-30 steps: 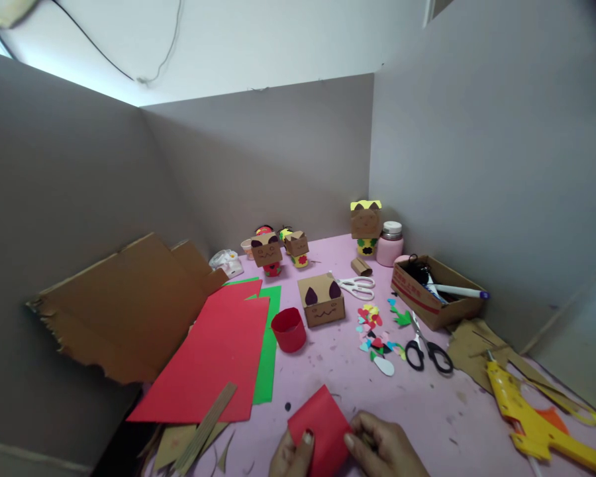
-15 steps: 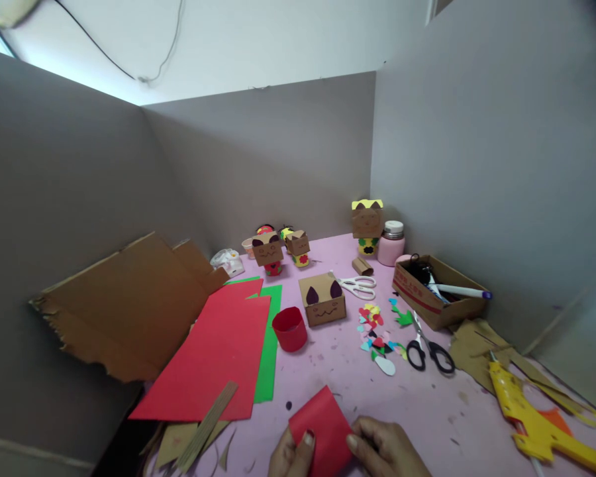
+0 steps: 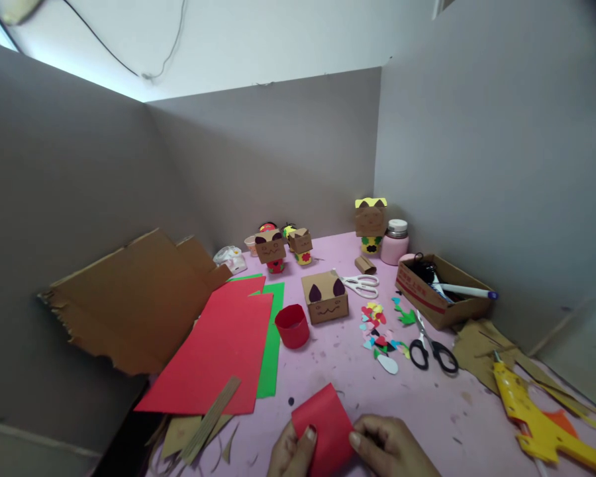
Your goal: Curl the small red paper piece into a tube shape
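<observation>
In the head view, the left hand (image 3: 292, 456) grips a small red sheet (image 3: 328, 421) at its left, thumb pressed on top, while the right hand (image 3: 395, 447) pinches the right edge between thumb and fingers. The sheet is at the near side of the pink table (image 3: 332, 364); its lower end is cut off, so whether it touches the tabletop is hard to tell. Beyond it, a red ring (image 3: 295, 339) stands just beside a cardboard box (image 3: 332, 310) with a drawn face.
</observation>
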`<state>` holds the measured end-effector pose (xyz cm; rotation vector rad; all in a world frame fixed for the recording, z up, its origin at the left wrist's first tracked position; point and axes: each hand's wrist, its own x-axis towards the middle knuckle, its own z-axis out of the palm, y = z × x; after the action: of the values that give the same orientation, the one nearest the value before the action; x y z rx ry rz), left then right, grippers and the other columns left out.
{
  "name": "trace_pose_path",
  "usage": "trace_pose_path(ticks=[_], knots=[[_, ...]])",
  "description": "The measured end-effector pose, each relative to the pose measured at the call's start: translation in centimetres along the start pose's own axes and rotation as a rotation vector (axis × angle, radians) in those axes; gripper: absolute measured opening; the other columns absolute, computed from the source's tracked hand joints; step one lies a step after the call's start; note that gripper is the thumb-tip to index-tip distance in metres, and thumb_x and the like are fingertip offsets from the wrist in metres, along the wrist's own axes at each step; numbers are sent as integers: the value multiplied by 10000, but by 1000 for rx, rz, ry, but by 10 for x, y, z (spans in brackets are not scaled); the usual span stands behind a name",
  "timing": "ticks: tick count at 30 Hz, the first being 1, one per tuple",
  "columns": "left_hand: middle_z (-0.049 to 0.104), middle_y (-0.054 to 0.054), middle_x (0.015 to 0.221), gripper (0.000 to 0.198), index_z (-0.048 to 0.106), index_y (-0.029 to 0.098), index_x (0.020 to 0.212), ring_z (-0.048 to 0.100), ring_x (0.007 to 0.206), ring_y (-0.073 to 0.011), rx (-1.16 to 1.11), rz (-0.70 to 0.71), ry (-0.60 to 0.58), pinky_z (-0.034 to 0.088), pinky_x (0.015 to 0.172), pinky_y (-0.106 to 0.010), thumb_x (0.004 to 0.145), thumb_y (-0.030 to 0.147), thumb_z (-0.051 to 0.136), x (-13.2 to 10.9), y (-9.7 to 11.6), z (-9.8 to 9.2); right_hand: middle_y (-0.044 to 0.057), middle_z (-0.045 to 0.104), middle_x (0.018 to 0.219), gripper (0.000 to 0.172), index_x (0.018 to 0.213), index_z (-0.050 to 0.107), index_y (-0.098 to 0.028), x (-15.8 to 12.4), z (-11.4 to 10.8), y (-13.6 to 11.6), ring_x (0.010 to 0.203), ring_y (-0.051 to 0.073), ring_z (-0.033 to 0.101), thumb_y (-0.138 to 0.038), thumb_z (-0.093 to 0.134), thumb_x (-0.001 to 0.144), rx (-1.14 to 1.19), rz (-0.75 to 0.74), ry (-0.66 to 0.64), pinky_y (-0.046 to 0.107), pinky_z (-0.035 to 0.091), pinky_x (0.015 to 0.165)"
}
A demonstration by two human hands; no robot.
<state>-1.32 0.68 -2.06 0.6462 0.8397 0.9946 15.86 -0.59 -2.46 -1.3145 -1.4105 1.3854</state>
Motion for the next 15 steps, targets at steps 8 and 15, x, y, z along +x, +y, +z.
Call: trace_pose_path(ticks=[8, 15], knots=[[732, -131, 880, 431, 678, 132, 1021, 624, 942, -281, 10, 93, -91, 429, 869, -391, 700, 418, 699, -5, 4, 15, -73, 355, 446, 454, 603, 515, -181, -6, -3, -3, 416, 86, 293, -621, 522, 714, 185, 77, -37, 235, 212, 423], [733, -105, 829, 343, 690, 142, 981, 657, 798, -247, 27, 32, -89, 471, 740, -342, 755, 397, 649, -6, 3, 9, -34, 451, 551, 393, 634, 567, -172, -5, -9, 2, 543, 125, 400, -548, 546, 748, 105, 26, -7, 244, 330, 530]])
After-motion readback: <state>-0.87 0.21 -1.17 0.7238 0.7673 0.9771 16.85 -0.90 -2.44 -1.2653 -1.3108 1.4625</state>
